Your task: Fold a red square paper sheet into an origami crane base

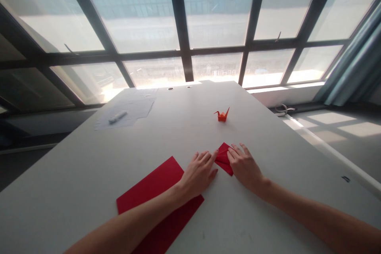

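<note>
A small folded piece of red paper (224, 155) lies flat on the white table between my hands, with crease lines showing on it. My left hand (200, 171) rests on its left edge, the index fingertip touching the paper and the fingers stretched out. On the opposite side my right hand (244, 165) lies over the paper's right part, fingers extended and pressing on it; what lies beneath them is hidden. Under my left forearm is a larger red sheet or stack of paper (149, 188). Beyond the folded piece stands a finished orange-red paper crane (222, 116).
White sheets of paper (137, 105) lie at the table's far left, with a pale cylindrical object (118, 117) on top. Windows rise behind the table (184, 127). A blue-grey curtain (354, 55) hangs at the right. A small dark mark (345, 179) sits near the right edge.
</note>
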The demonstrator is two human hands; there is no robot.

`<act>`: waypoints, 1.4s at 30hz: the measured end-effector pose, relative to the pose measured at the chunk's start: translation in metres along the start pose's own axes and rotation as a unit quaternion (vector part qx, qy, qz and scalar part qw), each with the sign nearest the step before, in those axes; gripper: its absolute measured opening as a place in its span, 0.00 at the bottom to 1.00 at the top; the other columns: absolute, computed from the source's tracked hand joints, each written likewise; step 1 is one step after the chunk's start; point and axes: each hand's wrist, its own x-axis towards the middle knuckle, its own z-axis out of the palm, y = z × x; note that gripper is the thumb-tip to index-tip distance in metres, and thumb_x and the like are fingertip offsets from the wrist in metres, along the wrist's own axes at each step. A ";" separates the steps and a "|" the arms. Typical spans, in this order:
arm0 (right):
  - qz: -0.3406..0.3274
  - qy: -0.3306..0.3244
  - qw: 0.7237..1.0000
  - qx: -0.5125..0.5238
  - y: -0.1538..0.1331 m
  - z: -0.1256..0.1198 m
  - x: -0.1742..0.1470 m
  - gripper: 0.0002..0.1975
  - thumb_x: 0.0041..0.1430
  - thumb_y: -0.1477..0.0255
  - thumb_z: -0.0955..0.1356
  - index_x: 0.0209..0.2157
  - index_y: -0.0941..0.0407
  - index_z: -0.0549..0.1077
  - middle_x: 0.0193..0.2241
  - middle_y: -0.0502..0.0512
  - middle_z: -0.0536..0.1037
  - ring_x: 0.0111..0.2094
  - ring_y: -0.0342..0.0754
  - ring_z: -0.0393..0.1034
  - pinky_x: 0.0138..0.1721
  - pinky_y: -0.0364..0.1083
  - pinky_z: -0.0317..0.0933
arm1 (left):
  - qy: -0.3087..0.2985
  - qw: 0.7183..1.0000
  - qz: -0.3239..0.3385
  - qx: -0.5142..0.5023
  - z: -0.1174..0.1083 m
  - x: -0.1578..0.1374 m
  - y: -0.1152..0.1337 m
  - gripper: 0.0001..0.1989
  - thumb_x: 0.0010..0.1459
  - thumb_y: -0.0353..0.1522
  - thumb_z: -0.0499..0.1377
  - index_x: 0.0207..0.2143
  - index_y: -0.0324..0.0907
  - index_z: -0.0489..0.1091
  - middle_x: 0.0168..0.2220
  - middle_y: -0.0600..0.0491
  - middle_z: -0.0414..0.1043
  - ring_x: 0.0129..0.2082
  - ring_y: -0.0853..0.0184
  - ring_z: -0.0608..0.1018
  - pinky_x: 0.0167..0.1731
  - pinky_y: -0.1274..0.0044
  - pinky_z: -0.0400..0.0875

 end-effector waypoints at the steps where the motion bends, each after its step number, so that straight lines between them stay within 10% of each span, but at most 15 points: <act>1: -0.001 -0.001 1.000 0.000 0.000 0.000 0.000 0.16 0.62 0.81 0.63 0.49 0.66 0.74 0.51 0.69 0.75 0.57 0.60 0.65 0.61 0.60 0.49 | 0.008 1.000 -0.009 -0.005 0.000 0.002 0.000 0.29 0.66 0.34 0.52 0.67 0.42 0.48 0.54 0.44 0.67 0.55 0.56 0.68 0.58 0.62 0.59; 11: 0.013 0.000 1.000 0.015 0.001 0.003 0.000 0.15 0.62 0.81 0.63 0.48 0.63 0.75 0.50 0.67 0.76 0.55 0.60 0.66 0.60 0.60 0.50 | 0.009 1.000 0.023 0.006 0.003 0.017 -0.007 0.17 0.67 0.37 0.52 0.56 0.47 0.65 0.54 0.49 0.68 0.57 0.57 0.66 0.55 0.65 0.63; 27: 0.129 0.004 0.980 0.150 0.016 0.001 0.000 0.22 0.64 0.79 0.58 0.57 0.62 0.69 0.58 0.64 0.70 0.60 0.54 0.62 0.61 0.56 0.49 | -0.060 0.993 0.100 -0.011 0.005 0.018 -0.012 0.26 0.70 0.43 0.42 0.67 0.48 0.49 0.67 0.53 0.52 0.68 0.56 0.53 0.63 0.60 0.52; 33: 0.009 -0.076 0.974 0.213 0.012 -0.001 -0.009 0.30 0.70 0.60 0.55 0.67 0.60 0.53 0.66 0.62 0.56 0.67 0.55 0.47 0.66 0.62 0.34 | -0.052 0.994 0.099 -0.008 0.006 0.018 -0.013 0.27 0.70 0.43 0.42 0.68 0.49 0.47 0.67 0.52 0.53 0.68 0.57 0.54 0.63 0.60 0.52; 37: 0.080 -0.095 0.976 0.177 0.033 0.002 -0.022 0.29 0.70 0.61 0.55 0.65 0.62 0.57 0.66 0.65 0.57 0.68 0.58 0.46 0.65 0.66 0.29 | -0.051 0.992 0.112 0.001 0.007 0.017 -0.017 0.26 0.70 0.42 0.43 0.67 0.49 0.49 0.67 0.52 0.54 0.68 0.57 0.54 0.63 0.60 0.53; 42: 0.206 -0.054 0.959 0.186 0.034 -0.001 -0.012 0.28 0.70 0.62 0.55 0.62 0.63 0.62 0.62 0.69 0.63 0.64 0.57 0.55 0.63 0.57 0.48 | -0.037 0.993 0.111 0.022 0.001 0.017 -0.010 0.25 0.69 0.41 0.46 0.66 0.48 0.54 0.65 0.50 0.59 0.65 0.57 0.60 0.62 0.61 0.54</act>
